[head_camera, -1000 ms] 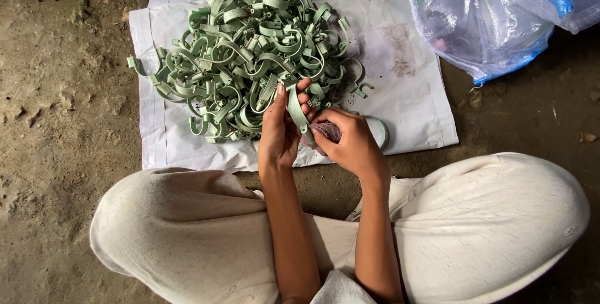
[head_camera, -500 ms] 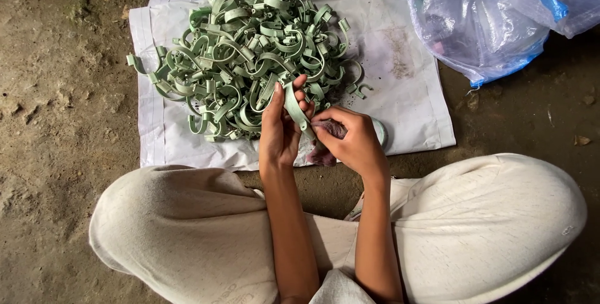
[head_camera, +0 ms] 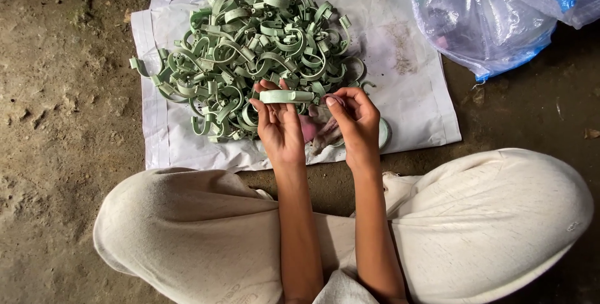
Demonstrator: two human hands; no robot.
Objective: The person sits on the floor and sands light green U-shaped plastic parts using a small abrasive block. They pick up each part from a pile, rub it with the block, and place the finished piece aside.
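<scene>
Soft, even daylight, sharp focus, faint shadows, no glare.

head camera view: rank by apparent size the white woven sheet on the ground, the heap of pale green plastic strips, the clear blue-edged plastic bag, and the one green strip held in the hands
1. white woven sheet
2. heap of pale green plastic strips
3. clear blue-edged plastic bag, partly cut off by the frame, so unsure against the heap
4. single green strip, held between left hand and right hand

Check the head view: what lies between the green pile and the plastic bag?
Only a bare stretch of the white sheet with a brownish smudge separates the green pile from the plastic bag, as the head view shows.
</scene>
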